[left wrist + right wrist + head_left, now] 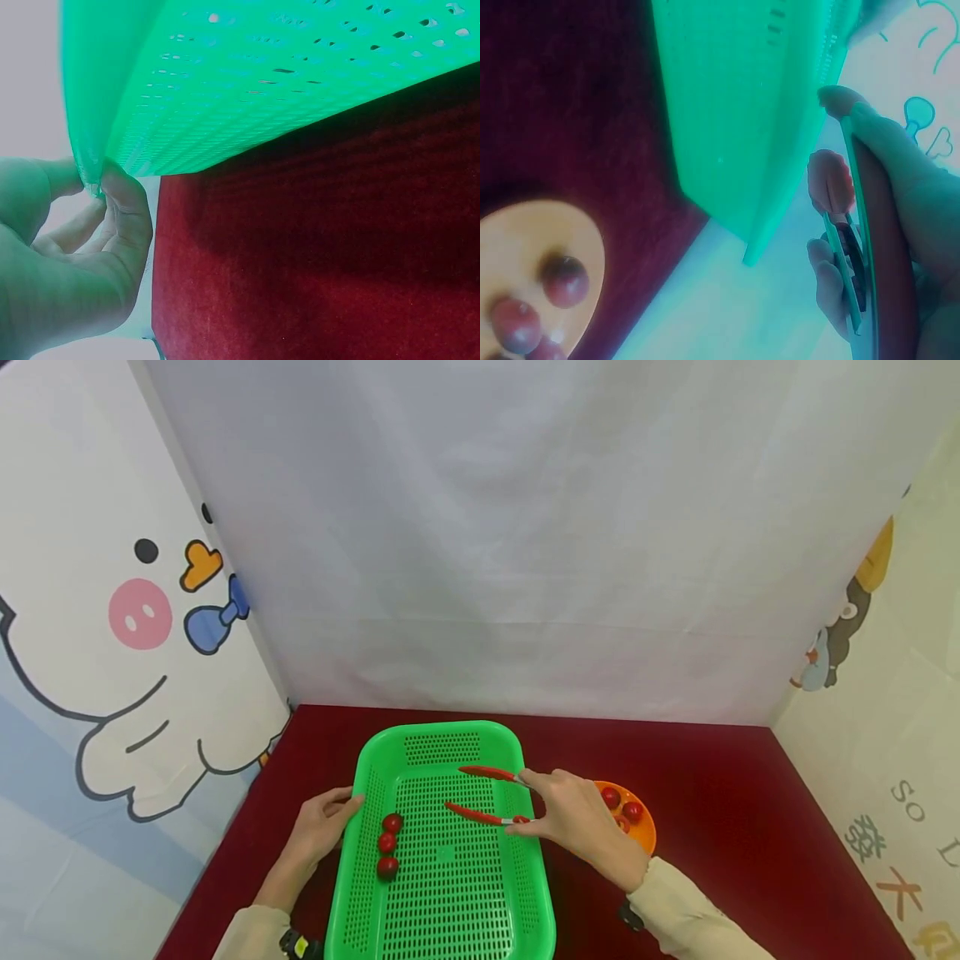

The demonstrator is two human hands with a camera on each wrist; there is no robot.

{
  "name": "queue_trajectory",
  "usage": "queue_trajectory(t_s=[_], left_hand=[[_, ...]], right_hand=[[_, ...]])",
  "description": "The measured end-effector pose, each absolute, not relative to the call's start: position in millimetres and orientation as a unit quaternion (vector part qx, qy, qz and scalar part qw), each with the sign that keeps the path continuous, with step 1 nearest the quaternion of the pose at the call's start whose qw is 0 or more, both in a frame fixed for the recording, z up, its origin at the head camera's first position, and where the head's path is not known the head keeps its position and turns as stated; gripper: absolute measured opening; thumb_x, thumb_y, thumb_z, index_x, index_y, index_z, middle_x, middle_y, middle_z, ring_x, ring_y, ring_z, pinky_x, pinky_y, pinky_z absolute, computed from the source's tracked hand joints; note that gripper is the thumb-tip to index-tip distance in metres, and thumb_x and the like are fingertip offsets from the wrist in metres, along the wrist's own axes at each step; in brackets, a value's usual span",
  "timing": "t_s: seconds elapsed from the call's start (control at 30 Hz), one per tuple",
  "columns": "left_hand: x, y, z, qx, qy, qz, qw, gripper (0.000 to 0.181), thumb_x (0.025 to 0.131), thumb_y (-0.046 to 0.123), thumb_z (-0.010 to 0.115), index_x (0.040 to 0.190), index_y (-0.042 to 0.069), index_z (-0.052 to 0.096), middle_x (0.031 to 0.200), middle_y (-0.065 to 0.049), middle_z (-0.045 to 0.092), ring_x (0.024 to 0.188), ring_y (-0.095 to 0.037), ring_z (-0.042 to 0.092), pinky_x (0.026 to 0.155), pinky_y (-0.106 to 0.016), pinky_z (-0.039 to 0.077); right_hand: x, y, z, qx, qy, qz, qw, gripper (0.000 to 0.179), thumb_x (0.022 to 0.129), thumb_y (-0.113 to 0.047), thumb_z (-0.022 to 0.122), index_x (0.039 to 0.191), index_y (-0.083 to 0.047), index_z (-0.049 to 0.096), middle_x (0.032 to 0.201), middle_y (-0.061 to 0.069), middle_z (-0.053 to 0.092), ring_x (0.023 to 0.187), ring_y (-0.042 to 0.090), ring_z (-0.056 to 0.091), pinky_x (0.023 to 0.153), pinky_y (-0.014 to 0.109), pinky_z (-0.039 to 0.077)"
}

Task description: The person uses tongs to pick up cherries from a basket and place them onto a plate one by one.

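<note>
My left hand pinches the left rim of a green perforated plastic basket, thumb on one side and fingers on the other. In the left wrist view that hand is seen from below the rim. My right hand grips red-tipped tongs above the basket's right side. Their two arms stand apart with nothing between them. Inside the basket, three small round red fruits lie in a row along the left side. An orange plate with several similar fruits is partly hidden behind my right hand.
A dark red cloth covers the table under the basket and plate. Behind it hangs a pale curtain. Printed cartoon panels stand at the left and right.
</note>
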State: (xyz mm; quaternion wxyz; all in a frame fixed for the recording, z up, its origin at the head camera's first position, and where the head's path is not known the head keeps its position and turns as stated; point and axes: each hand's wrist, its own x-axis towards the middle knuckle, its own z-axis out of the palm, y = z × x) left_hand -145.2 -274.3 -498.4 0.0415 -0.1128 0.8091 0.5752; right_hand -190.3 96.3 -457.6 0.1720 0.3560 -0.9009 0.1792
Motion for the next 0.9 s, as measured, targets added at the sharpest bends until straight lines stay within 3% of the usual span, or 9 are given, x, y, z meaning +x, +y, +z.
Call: queue_trajectory(t_s=[0.3, 0.57, 0.67, 0.9], left_hand=[[-145, -274, -498, -0.113, 0.816, 0.566, 0.040, 0.053, 0.108, 0.027, 0.058, 0.147, -0.007, 0.048, 0.123, -0.028, 0.066, 0.081, -0.020, 0.070, 0.068, -0.034, 0.059], [-145, -275, -499, -0.110, 0.820, 0.561, 0.040, 0.055, 0.108, 0.028, 0.058, 0.148, -0.008, 0.047, 0.124, -0.030, 0.065, 0.075, -0.017, 0.066, 0.064, -0.032, 0.056], [-145, -275, -499, -0.108, 0.821, 0.559, 0.042, 0.055, 0.108, 0.028, 0.057, 0.149, -0.008, 0.045, 0.126, -0.031, 0.064, 0.076, -0.016, 0.066, 0.065, -0.032, 0.055], [-145, -276, -500, -0.105, 0.824, 0.555, 0.043, 0.057, 0.108, 0.029, 0.057, 0.149, -0.008, 0.045, 0.129, -0.032, 0.062, 0.079, -0.016, 0.066, 0.067, -0.033, 0.056]], right_hand=[[-186, 78, -458, 0.377, -0.900, 0.160, 0.147, 0.077, 0.067, -0.058, 0.092, 0.123, -0.009, 0.073, 0.081, 0.000, 0.069, 0.058, 0.007, 0.038, 0.045, 0.016, 0.026], [-183, 61, -462, 0.406, -0.888, 0.158, 0.146, 0.076, 0.066, -0.057, 0.093, 0.121, -0.008, 0.073, 0.103, 0.004, 0.077, 0.074, 0.016, 0.066, 0.049, 0.014, 0.040], [-181, 54, -464, 0.411, -0.888, 0.161, 0.130, 0.075, 0.066, -0.057, 0.093, 0.119, -0.009, 0.073, 0.102, 0.005, 0.077, 0.077, 0.018, 0.067, 0.048, 0.015, 0.041], [-176, 42, -465, 0.415, -0.893, 0.139, 0.110, 0.076, 0.064, -0.059, 0.093, 0.118, -0.011, 0.071, 0.096, 0.001, 0.076, 0.070, 0.014, 0.056, 0.044, 0.014, 0.032]])
